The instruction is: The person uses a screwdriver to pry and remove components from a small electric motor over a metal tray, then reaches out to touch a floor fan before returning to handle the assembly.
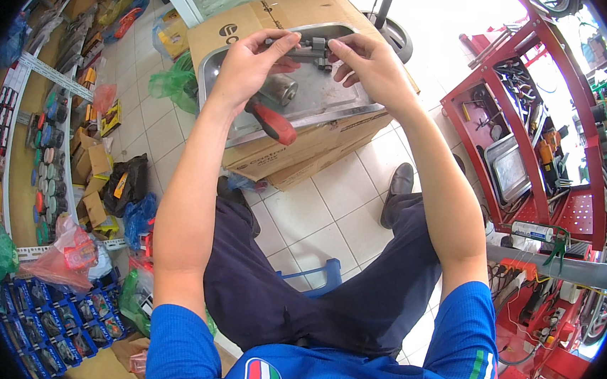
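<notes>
Both hands are over a shallow metal tray (pixel 335 106) on a cardboard box. Between them is a small dark grey metal part (pixel 319 48), whose exact kind I cannot make out. My left hand (pixel 260 58) pinches its left end between thumb and fingers. At the right end, my right hand (pixel 367 63) has thumb and forefinger closed on the part, the other fingers curled below. Inside the tray, close to my left wrist, sits a silvery metal cylinder (pixel 280 88). A screwdriver with a red and black handle (pixel 274 123) rests over the tray's near edge, partly behind my left wrist.
The cardboard box (pixel 306 158) stands on a tiled floor between my feet. A blue plastic stool (pixel 321 276) is under me. Shelves with bagged parts (pixel 52 163) line the left side. To the right stands a red tool cart (pixel 494 126) full of tools.
</notes>
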Demonstrator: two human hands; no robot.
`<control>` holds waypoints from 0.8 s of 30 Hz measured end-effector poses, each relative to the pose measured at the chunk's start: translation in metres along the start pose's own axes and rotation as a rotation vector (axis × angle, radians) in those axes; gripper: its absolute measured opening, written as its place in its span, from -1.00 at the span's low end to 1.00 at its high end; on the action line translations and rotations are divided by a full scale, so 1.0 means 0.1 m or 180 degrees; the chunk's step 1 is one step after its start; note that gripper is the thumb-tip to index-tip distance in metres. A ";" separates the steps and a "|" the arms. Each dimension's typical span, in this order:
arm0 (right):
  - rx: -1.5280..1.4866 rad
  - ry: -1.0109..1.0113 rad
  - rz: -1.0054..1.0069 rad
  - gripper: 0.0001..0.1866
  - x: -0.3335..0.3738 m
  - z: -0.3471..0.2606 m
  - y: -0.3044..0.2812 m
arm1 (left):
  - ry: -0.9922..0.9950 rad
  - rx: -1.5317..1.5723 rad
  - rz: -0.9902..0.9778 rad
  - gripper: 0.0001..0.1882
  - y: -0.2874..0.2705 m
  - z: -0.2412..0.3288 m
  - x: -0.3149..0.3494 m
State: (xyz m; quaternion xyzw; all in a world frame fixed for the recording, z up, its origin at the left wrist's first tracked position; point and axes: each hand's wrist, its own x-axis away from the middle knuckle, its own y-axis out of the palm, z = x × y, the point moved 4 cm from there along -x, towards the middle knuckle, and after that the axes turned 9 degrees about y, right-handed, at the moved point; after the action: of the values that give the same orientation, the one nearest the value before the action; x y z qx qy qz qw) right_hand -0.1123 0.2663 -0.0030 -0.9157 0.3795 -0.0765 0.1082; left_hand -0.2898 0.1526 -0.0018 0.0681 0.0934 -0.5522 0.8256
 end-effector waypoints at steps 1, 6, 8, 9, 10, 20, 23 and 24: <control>0.0031 -0.0172 0.0044 -0.59 0.00 -0.01 0.00 | -0.0014 0.0007 0.0005 -0.60 -0.01 0.00 0.00; 0.0076 -0.0443 0.0143 -0.59 0.04 -0.05 -0.03 | -0.0023 -0.0003 0.0034 -0.62 0.01 -0.01 -0.01; 0.0069 -0.0222 0.0153 -0.58 0.02 -0.04 -0.03 | -0.0014 -0.0005 0.0031 -0.61 0.01 -0.01 -0.01; 0.0063 0.0003 0.0135 -0.57 0.00 -0.01 -0.03 | -0.0005 0.0008 0.0023 -0.60 0.01 -0.01 -0.01; 0.0057 0.0229 0.0118 -0.57 -0.02 0.01 -0.04 | 0.0005 0.0021 0.0015 -0.59 0.02 -0.01 0.00; 0.0073 -0.0399 0.0029 -0.58 0.03 -0.06 -0.05 | -0.0004 0.0013 0.0009 -0.62 0.01 0.00 -0.01; 0.0078 -0.0421 0.0074 -0.52 0.01 -0.02 -0.06 | 0.0012 -0.0008 -0.0006 -0.62 0.02 -0.03 -0.02; 0.0146 -0.0399 0.0113 -0.49 0.01 -0.01 -0.06 | 0.0013 -0.0026 -0.0022 -0.62 0.02 -0.02 -0.02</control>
State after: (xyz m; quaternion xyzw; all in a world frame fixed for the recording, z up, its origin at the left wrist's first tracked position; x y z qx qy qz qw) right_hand -0.1083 0.2698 0.0000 -0.9091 0.3862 -0.0258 0.1539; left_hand -0.2889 0.1558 -0.0029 0.0655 0.0975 -0.5545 0.8238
